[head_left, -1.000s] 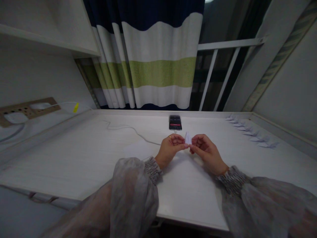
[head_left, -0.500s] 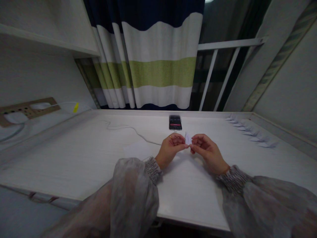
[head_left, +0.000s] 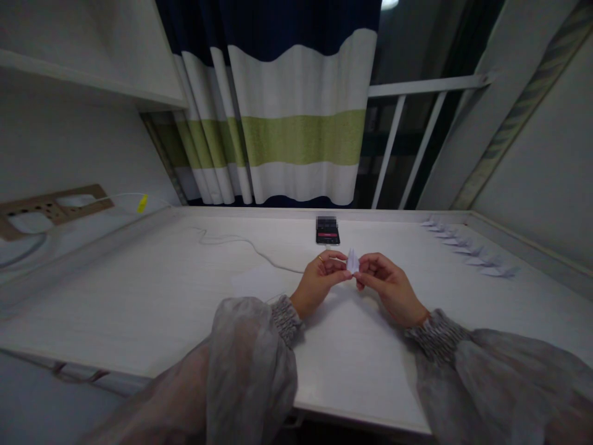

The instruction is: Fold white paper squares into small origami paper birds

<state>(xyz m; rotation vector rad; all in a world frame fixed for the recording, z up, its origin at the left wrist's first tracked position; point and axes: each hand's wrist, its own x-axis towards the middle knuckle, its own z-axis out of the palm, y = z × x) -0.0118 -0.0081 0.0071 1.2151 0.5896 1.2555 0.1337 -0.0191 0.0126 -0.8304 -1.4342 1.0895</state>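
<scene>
A small white piece of folded paper (head_left: 353,262) stands upright between my two hands, its narrow tips pointing up. My left hand (head_left: 320,278) pinches its lower left side with thumb and fingers. From the other side, my right hand (head_left: 386,284) pinches the lower right side. Both thumbs nearly meet at the paper's bottom edge. Some of its lower part is hidden by the fingertips. Several white folded paper cranes (head_left: 469,250) sit in a slanting row at the right of the desk.
On the white desk (head_left: 139,296), a phone (head_left: 327,231) lies beyond my hands, with a white cable (head_left: 259,250) trailing left. A flat white sheet (head_left: 259,281) lies left of my left hand. A power strip (head_left: 50,210) is at the left wall, and a curtain (head_left: 301,136) hangs behind.
The folded paper's tips show a little more apart, and both hands have shifted very slightly. Both keep their pinch on the paper. The view has tilted slightly.
</scene>
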